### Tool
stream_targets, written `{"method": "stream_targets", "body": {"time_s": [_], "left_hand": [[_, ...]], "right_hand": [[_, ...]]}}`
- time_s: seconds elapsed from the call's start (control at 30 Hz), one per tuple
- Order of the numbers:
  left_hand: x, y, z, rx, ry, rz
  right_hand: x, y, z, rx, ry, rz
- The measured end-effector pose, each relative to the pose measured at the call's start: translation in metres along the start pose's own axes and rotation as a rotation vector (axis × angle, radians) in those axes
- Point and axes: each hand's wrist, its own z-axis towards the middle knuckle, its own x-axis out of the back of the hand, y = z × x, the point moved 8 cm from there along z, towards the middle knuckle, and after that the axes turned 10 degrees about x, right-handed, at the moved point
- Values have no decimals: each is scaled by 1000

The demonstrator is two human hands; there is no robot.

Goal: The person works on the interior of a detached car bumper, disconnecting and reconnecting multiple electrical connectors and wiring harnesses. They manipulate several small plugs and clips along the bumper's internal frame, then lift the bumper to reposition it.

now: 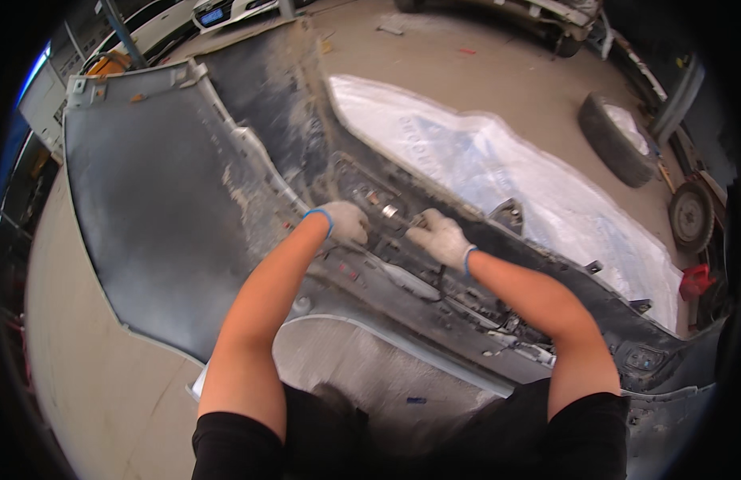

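Note:
A large dark grey body panel [146,192] lies before me, beside a long dark, dirty trim piece [298,104] with wiring, clips and a small silver fitting [390,210]. My left hand [346,222], in a white knit glove with a blue cuff, rests on that piece with fingers curled; what they hold is hidden. My right hand [438,238], gloved alike, is just right of the fitting, its fingers closed on a small dark part that I cannot make out.
A white plastic sheet [466,152] lies beyond the piece. At the right are a tyre [606,156], a wheel [690,216], a red plastic object [694,282] and a metal post [678,104]. Cars [234,12] stand at the back.

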Motion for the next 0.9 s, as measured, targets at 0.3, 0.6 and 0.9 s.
{"method": "stream_targets", "body": {"time_s": [0.3, 0.6, 0.9], "left_hand": [[29, -175, -35, 570, 616, -554], [16, -234, -83, 958, 797, -800], [-10, -295, -68, 913, 706, -868]], "right_hand": [[1, 6, -2, -25, 21, 9], [2, -14, -3, -32, 26, -4], [-7, -27, -2, 68, 36, -97]]}}
